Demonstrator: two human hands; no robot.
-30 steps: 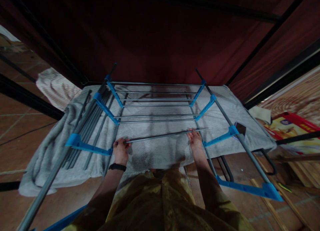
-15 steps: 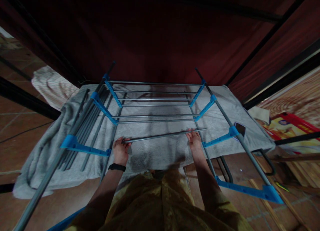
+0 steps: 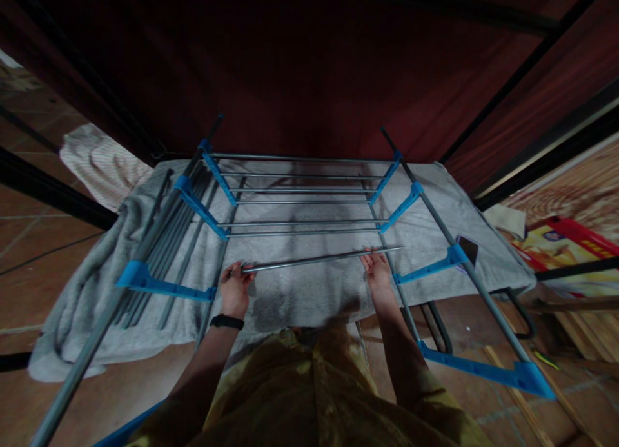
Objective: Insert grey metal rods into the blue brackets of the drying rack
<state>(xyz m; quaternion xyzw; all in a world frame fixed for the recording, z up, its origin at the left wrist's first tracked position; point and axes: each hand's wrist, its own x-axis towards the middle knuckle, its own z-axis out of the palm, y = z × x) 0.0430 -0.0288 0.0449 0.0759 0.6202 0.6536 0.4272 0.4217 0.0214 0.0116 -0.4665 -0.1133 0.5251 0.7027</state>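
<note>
A thin grey metal tube [image 3: 304, 261] lies across between my two hands, its right end a little farther from me. My left hand [image 3: 235, 290] is closed around its left end. The fingers of my right hand [image 3: 377, 268] pinch it near the right end, and the tip sticks out past them. Around my hands stands a partly built rack of grey tubes with blue plastic brackets. Several crossbars [image 3: 300, 224] span its far part. My left hand is beside the left blue bracket [image 3: 169, 287]; my right hand is near the right blue bracket [image 3: 428, 266].
Loose grey tubes [image 3: 167, 253] lie in a bundle on the left of the grey blanket [image 3: 300, 298]. A phone [image 3: 467, 250] rests behind the right rack pole. To the right are a red and yellow box [image 3: 565, 247] and wooden strips [image 3: 517, 395] on the tiled floor.
The tube and both hands have barely moved; the tube's left end has shifted slightly right and away from me. The camera view has tilted a little.
</note>
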